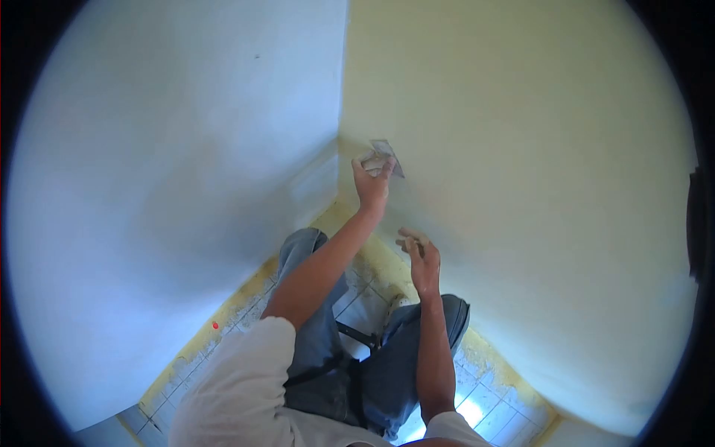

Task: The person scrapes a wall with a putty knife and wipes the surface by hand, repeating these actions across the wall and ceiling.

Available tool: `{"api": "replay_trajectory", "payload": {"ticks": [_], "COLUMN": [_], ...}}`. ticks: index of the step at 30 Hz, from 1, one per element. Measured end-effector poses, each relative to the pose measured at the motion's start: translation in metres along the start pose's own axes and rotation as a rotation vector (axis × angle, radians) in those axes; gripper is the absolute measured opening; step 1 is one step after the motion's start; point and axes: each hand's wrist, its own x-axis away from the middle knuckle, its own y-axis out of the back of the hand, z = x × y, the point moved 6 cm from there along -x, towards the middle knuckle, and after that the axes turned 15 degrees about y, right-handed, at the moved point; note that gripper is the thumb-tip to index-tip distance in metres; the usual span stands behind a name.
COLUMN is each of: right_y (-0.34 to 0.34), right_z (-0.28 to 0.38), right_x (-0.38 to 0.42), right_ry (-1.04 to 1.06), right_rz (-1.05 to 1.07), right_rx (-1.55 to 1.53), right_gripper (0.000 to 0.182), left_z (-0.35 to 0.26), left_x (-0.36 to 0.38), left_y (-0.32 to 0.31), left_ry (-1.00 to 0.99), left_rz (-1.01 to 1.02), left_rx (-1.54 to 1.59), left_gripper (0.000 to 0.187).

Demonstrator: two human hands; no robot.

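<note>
My left hand point(372, 185) is raised near the inner corner of the walls, its fingers closed on a putty scraper point(389, 155). The scraper looks like a thin, greyish, whitish-smeared plate, and its long edge lies at or very close to the pale yellow wall point(521, 149). Part of it is hidden behind my fingers, so its grip does not show fully. Lower and to the right, my right hand point(422, 261) hovers in front of the same wall above my knee. Its fingers are bent but apart, with nothing visible in them.
A whitish-blue wall point(186, 149) meets the yellow one at the corner. My bent knees point(439, 320) come close to the walls. Yellow-stained edging point(197, 343) runs along the tiled floor point(495, 410). A small red spot point(215, 325) shows at left, a dark object point(696, 223) at far right.
</note>
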Motion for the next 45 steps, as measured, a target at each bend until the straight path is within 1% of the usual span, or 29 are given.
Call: {"api": "replay_trajectory", "payload": {"ticks": [2,4,5,7,8,11,12,13,14,17,19,20,23,24,26,27,29,30,32,33,34,35,37,38,40,41,42,43,45], "right_y": [-0.012,-0.013,-0.020,-0.027,-0.028,-0.027,-0.028,-0.033,-0.037,-0.033,-0.030,-0.026,-0.022,-0.025,-0.041,-0.048,-0.056,-0.056,-0.040,-0.041,-0.038,-0.041,-0.053,-0.061,-0.082,-0.088,-0.093,-0.104,-0.121], "right_z": [-0.012,-0.044,-0.055,-0.069,-0.075,-0.091,-0.084,-0.086,-0.067,-0.055,-0.058,-0.059,-0.030,-0.010,0.021,0.027,0.023,0.015,-0.007,-0.013,-0.015,-0.014,-0.004,-0.007,-0.018,-0.026,-0.035,-0.038,-0.031], "right_x": [-0.008,-0.009,-0.019,-0.023,-0.016,-0.018,-0.018,-0.013,-0.013,-0.013,-0.010,-0.007,-0.022,-0.034,-0.070,-0.083,-0.114,-0.123,-0.130,-0.134,-0.136,-0.141,-0.152,-0.157,-0.162,-0.165,-0.170,-0.175,-0.191], "right_ry": [-0.016,-0.021,-0.011,-0.096,-0.154,-0.278,-0.308,-0.286,-0.232,-0.220,-0.153,-0.121,0.132,0.235,0.590,0.762,0.809,0.828,0.917,0.961,0.907,0.921,0.933,0.917,0.881,0.938,0.991,1.040,1.049], "right_rz": [0.082,0.118,0.131,0.140,0.148,0.239,0.245,0.196,0.154,-0.052,-0.066,-0.064,-0.036,0.078,0.377,0.535,0.791,0.923,1.122,1.214,1.256,1.241,1.209,1.215,1.198,1.235,1.267,1.292,1.210], "right_rx": [0.148,0.123,0.113,0.065,0.048,0.098,0.169,-0.008,-0.064,-0.265,-0.085,0.005,0.254,0.408,0.873,1.103,1.372,1.501,1.718,1.826,1.781,1.729,1.625,1.643,1.670,1.715,1.760,1.807,1.798], "right_gripper": [0.028,0.026,0.026,0.027,0.027,0.030,0.032,0.034,0.036,0.035,0.034,0.034,0.034,0.038,0.047,0.052,0.063,0.069,0.075,0.079,0.080,0.080,0.080,0.079,0.077,0.077,0.077,0.077,0.077], "left_z": [0.001,-0.002,-0.002,0.005,0.014,0.053,0.056,0.059,0.063,0.073,0.092,0.099,0.071,0.072,0.083,0.080,0.060,0.052,0.044,0.046,0.048,0.052,0.065,0.068,0.053,0.043,0.031,0.035,0.046], "left_x": [0.000,0.006,-0.001,-0.003,-0.008,-0.007,-0.002,0.003,0.008,0.006,0.003,0.000,0.005,0.001,-0.005,-0.003,-0.006,-0.006,-0.005,-0.009,-0.010,-0.010,-0.023,-0.032,-0.025,-0.019,-0.014,-0.019,-0.024], "left_y": [0.012,0.007,0.004,0.004,0.006,0.008,0.006,0.005,0.008,0.001,0.004,0.006,0.019,0.020,0.023,0.023,0.021,0.023,0.022,0.024,0.023,0.026,0.044,0.052,0.079,0.092,0.103,0.114,0.136], "left_ry": [-0.015,0.008,-0.001,-0.001,0.118,0.318,0.232,0.146,0.160,0.227,0.265,0.286,0.447,0.462,0.493,0.531,0.597,0.625,0.671,0.688,0.703,0.721,0.602,0.532,0.591,0.613,0.629,0.597,0.541], "left_rz": [-0.032,-0.018,-0.007,0.008,0.112,0.168,0.092,0.033,0.020,-0.017,-0.013,-0.014,0.159,0.228,0.358,0.417,0.532,0.511,0.477,0.452,0.425,0.394,0.272,0.212,0.008,-0.091,-0.153,-0.191,-0.261], "left_rx": [-0.097,-0.191,-0.182,-0.167,-0.066,-0.005,-0.008,-0.026,-0.041,-0.004,0.084,0.076,-0.012,0.021,0.092,0.106,0.141,0.137,0.110,0.005,-0.100,-0.201,-0.279,-0.322,-0.138,-0.050,0.028,0.048,0.094], "left_gripper": [0.055,0.056,0.056,0.056,0.053,0.053,0.052,0.052,0.051,0.049,0.047,0.041,0.047,0.043,0.038,0.044,0.056,0.057,0.060,0.060,0.060,0.060,0.060,0.060,0.059,0.059,0.050,0.049,0.047]}}
